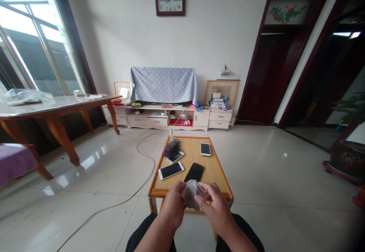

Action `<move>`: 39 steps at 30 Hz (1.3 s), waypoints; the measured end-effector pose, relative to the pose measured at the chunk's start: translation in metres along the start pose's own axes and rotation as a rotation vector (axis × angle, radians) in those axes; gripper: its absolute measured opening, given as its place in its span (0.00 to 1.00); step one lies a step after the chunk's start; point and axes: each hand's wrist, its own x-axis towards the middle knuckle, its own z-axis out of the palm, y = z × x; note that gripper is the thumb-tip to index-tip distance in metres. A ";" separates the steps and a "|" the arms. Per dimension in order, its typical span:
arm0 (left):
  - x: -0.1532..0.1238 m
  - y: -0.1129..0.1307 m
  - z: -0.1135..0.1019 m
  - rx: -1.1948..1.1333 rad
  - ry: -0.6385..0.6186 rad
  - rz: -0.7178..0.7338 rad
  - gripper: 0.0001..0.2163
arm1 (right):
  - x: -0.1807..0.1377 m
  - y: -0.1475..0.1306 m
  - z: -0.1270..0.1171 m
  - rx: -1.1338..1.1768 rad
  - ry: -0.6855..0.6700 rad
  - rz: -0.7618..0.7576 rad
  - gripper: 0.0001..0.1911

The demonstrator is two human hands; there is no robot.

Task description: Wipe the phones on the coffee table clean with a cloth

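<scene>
A crumpled light grey cloth [193, 195] is held up between my two hands, over the near edge of the small wooden table [196, 145]. My left hand [174, 202] pinches its left side with thumb and fingers. On the other side, my right hand [213, 205] grips the cloth, thumb in front. Just beyond the cloth lies a black phone [194, 171], its near end hidden by the cloth. A white phone with a dark screen [171, 171] rests to its left, and another white phone [205, 149] lies at the far right of the tabletop.
At the table's far left, a blurred-out dark item [172, 148] partly covers one more phone [176, 157], near a small bottle [170, 133]. A cable [137, 193] runs along the floor on the left. A low cabinet [148, 122] stands against the wall.
</scene>
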 end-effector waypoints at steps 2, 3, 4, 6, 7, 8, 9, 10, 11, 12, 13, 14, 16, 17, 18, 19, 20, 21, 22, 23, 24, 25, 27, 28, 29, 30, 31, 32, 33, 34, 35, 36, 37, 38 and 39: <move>0.001 0.001 -0.001 -0.037 -0.020 -0.045 0.10 | -0.003 0.000 0.001 -0.018 -0.071 0.010 0.16; 0.001 0.001 -0.002 -0.047 -0.019 -0.059 0.11 | -0.004 0.001 0.001 -0.004 -0.092 0.031 0.13; 0.001 0.001 -0.003 -0.051 -0.010 -0.065 0.11 | -0.005 0.003 0.001 0.026 -0.110 0.058 0.13; 0.000 0.000 -0.006 -0.040 0.011 -0.056 0.11 | -0.005 0.006 0.001 0.123 -0.145 0.124 0.18; -0.001 0.001 -0.007 -0.025 0.019 -0.041 0.11 | -0.005 0.006 0.000 0.181 -0.166 0.158 0.19; -0.003 0.001 -0.008 -0.007 0.026 -0.019 0.11 | -0.004 0.007 0.000 0.235 -0.186 0.187 0.20; -0.007 0.003 -0.007 0.012 0.033 0.008 0.12 | -0.004 0.006 -0.001 0.281 -0.196 0.211 0.21; -0.011 0.005 -0.006 0.040 0.038 0.045 0.13 | -0.003 0.006 -0.001 0.313 -0.192 0.230 0.22; -0.016 0.007 -0.005 0.080 0.033 0.092 0.15 | -0.003 0.005 -0.001 0.335 -0.182 0.248 0.22; -0.021 0.009 -0.002 0.128 0.007 0.138 0.17 | -0.003 0.003 -0.001 0.356 -0.169 0.268 0.23; -0.027 0.011 0.001 0.175 -0.045 0.174 0.19 | -0.003 0.002 0.000 0.380 -0.155 0.290 0.23; -0.031 0.012 0.003 0.214 -0.121 0.195 0.20 | -0.004 0.001 0.000 0.409 -0.143 0.313 0.24; -0.036 0.011 0.008 0.264 -0.288 0.205 0.19 | -0.004 -0.001 0.002 0.471 -0.120 0.346 0.25; -0.036 0.008 0.009 0.276 -0.340 0.206 0.15 | -0.005 -0.002 0.003 0.495 -0.105 0.351 0.25; -0.035 0.005 0.010 0.290 -0.359 0.216 0.12 | -0.005 -0.002 0.003 0.504 -0.093 0.348 0.25; -0.034 0.001 0.010 0.306 -0.353 0.232 0.08 | -0.006 -0.001 0.003 0.499 -0.088 0.340 0.25; -0.032 -0.003 0.010 0.316 -0.336 0.245 0.06 | -0.006 0.000 0.003 0.485 -0.083 0.329 0.25; -0.030 -0.006 0.009 0.312 -0.322 0.249 0.06 | -0.007 0.001 0.003 0.467 -0.071 0.315 0.25; -0.028 -0.008 0.009 0.290 -0.324 0.244 0.06 | -0.007 0.002 0.002 0.454 -0.054 0.302 0.25; -0.028 -0.010 0.009 0.258 -0.343 0.235 0.06 | -0.008 0.002 0.003 0.453 -0.039 0.298 0.26; -0.028 -0.011 0.009 0.224 -0.365 0.230 0.06 | -0.009 0.003 0.003 0.465 -0.026 0.306 0.27; -0.029 -0.012 0.010 0.198 -0.380 0.235 0.06 | -0.011 0.003 0.003 0.488 -0.024 0.323 0.29; -0.032 -0.012 0.011 0.194 -0.368 0.268 0.07 | -0.013 0.003 0.004 0.533 -0.071 0.364 0.29; -0.033 -0.011 0.012 0.210 -0.346 0.290 0.07 | -0.015 0.003 0.005 0.535 -0.093 0.375 0.27; -0.035 -0.011 0.012 0.234 -0.325 0.309 0.07 | -0.016 0.002 0.005 0.521 -0.096 0.374 0.24; -0.037 -0.011 0.013 0.262 -0.307 0.322 0.07 | -0.017 0.002 0.005 0.496 -0.083 0.364 0.22; -0.038 -0.011 0.013 0.293 -0.289 0.328 0.07 | -0.018 0.003 0.005 0.466 -0.061 0.352 0.21; -0.040 -0.011 0.013 0.320 -0.272 0.329 0.07 | -0.019 0.004 0.005 0.437 -0.031 0.340 0.21; -0.042 -0.011 0.014 0.344 -0.251 0.323 0.08 | -0.019 0.004 0.005 0.412 -0.007 0.325 0.21; -0.043 -0.011 0.014 0.362 -0.230 0.312 0.09 | -0.020 0.005 0.005 0.390 0.008 0.310 0.22; -0.045 -0.011 0.015 0.367 -0.213 0.297 0.11 | -0.020 0.006 0.004 0.369 0.015 0.293 0.21; -0.046 -0.011 0.015 0.357 -0.205 0.276 0.13 | -0.020 0.006 0.004 0.344 0.021 0.273 0.21; -0.047 -0.012 0.016 0.340 -0.205 0.256 0.15 | -0.021 0.006 0.004 0.317 0.025 0.253 0.20; -0.047 -0.013 0.016 0.322 -0.208 0.235 0.17 | -0.021 0.006 0.004 0.290 0.029 0.235 0.20; -0.048 -0.014 0.017 0.305 -0.212 0.218 0.17 | -0.022 0.005 0.003 0.269 0.035 0.221 0.19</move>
